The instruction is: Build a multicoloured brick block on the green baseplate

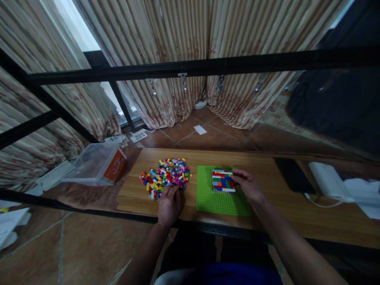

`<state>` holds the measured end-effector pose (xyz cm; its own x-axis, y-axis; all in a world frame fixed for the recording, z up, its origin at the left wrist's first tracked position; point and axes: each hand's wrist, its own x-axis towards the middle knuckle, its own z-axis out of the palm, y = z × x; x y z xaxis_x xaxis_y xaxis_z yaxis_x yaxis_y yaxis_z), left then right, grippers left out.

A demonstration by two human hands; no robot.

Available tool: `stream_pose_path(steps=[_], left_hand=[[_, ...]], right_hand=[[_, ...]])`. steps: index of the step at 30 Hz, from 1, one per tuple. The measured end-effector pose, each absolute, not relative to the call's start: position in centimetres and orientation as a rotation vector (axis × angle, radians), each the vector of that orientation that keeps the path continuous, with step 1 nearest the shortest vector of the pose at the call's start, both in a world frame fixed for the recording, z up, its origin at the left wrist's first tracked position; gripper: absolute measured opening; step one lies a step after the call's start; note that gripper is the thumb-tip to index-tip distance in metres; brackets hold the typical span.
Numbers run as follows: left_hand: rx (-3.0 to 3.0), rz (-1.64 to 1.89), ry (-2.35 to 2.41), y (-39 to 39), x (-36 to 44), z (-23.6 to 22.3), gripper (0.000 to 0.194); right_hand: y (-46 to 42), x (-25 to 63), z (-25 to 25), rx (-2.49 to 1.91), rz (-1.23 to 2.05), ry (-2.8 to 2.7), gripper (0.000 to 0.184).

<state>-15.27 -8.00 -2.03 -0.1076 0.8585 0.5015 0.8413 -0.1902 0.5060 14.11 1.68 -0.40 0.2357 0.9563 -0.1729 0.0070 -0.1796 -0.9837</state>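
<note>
On a wooden table lies a heap of small multicoloured toy bricks (172,172). My left hand (170,204) rests at the near edge of this heap, its fingers curled together and pointing down into the bricks; anything between the fingertips is hidden. To the right is a green studded baseplate (206,200) carrying a low rectangular build of coloured bricks (221,183), with red, white and blue rows. My right hand (247,185) reaches over the baseplate, fingertips drawn together at the build's upper right edge. Whatever they pinch is too small to name.
A clear plastic bin (92,164) with an orange label stands left of the table (133,194). At the right lie a black phone (293,174), a white power bank (326,180) with a cable, and white paper (365,194). A black metal bar (202,67) crosses before the curtains.
</note>
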Motion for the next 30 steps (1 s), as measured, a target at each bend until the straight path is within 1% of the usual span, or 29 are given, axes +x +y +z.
stream_pose_path(steps=[3,7,9,11,13,16,19,24,30], left_hand=[[2.076,1.19,2.003,-8.0,-15.3,-2.2,0.022],[2.062,1.182,2.007,-8.0,-15.2,-2.3,0.022],[2.05,1.186,2.012,-8.1,-15.2,-2.2,0.021],[2.039,1.195,2.014,-8.1,-15.1,-2.1,0.021],[2.037,1.21,2.002,-8.2,-15.0,-2.1,0.021],[2.031,1.219,1.992,-8.3,-14.9,-2.1,0.02],[2.015,1.224,1.987,-8.4,-14.9,-2.1,0.02],[1.994,1.293,1.911,-8.7,-14.7,-2.0,0.021],[2.083,1.299,1.753,-9.4,-14.7,-1.9,0.019]], right_hand=[[1.2,14.7,-0.9,-1.435,1.112,-0.895,0.043],[1.3,15.5,-1.2,-1.449,1.017,-0.813,0.041],[1.8,15.4,-0.6,-1.476,0.949,-0.88,0.04],[2.4,14.9,0.5,-1.537,0.813,-1.067,0.039],[2.7,13.8,1.7,-1.568,0.63,-1.378,0.041],[2.4,11.4,2.7,-1.515,0.368,-1.891,0.052],[1.3,9.1,1.9,-1.542,0.156,-2.254,0.063],[0.2,8.3,-0.2,-1.61,-0.021,-2.449,0.071],[0.7,9.0,-0.7,-1.603,-0.079,-2.49,0.074]])
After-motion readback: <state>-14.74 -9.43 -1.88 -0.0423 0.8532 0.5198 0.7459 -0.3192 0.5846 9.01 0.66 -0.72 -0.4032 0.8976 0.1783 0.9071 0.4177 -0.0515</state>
